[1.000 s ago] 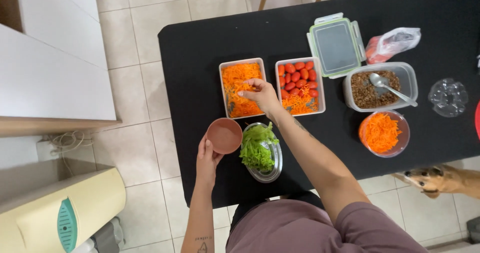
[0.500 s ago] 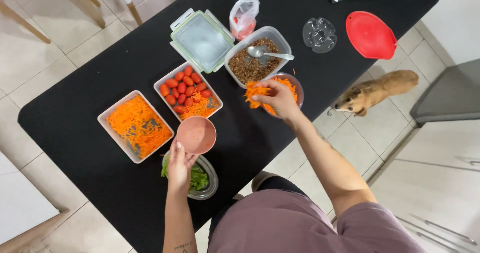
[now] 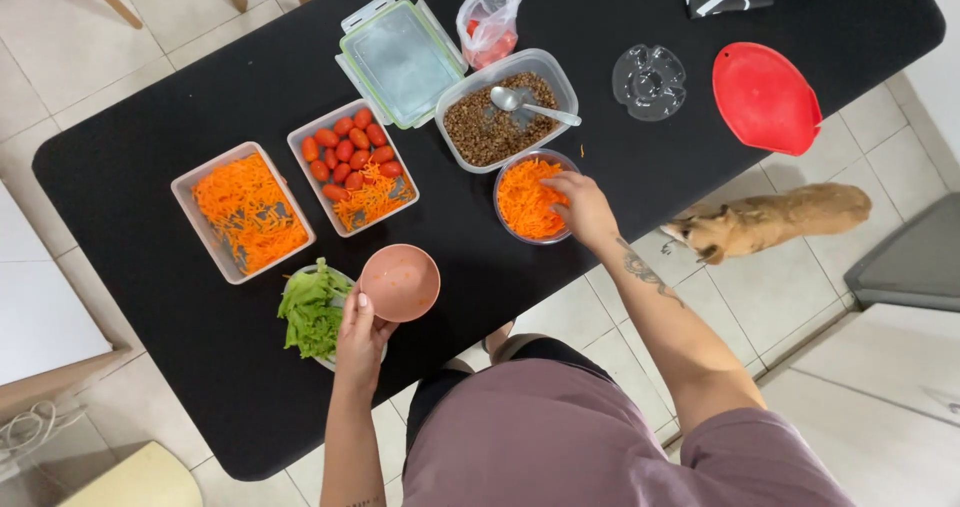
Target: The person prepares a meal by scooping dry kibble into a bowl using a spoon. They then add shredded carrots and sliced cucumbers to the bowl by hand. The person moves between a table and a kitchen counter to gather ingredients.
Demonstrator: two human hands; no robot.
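The right hand [image 3: 583, 207] has left the rectangular tubs where it was a second ago and now sits at the round clear bowl of grated carrot [image 3: 530, 199], fingers curled down and pinched into the shreds at the bowl's 3 o'clock rim; whether it has a pinch of carrot between them, I cannot tell. The left hand [image 3: 360, 335] keeps its grip on the small pink bowl [image 3: 401, 283], thumb over the near rim, fingers closed underneath, the bowl lifted just above the black table [image 3: 150, 357].

Right beside that pink bowl, at its 9 o'clock, sits the bowl of green lettuce [image 3: 310, 315], partly under the left hand. At 11 o'clock from there, a rectangular tub of grated carrot [image 3: 243, 210]. Next to it, toward 3 o'clock, a tub of cherry tomatoes with some carrot [image 3: 352, 165]. At 12 o'clock from the round carrot bowl, touching it, is the tub of brown grains [image 3: 500, 112] with a metal spoon [image 3: 530, 107] lying in it. A clear lid [image 3: 400, 59] lies just beyond, and a red lid [image 3: 765, 97] sits far out at 2 o'clock. A tan dog [image 3: 775, 217] stands on the tiles at the table's edge.
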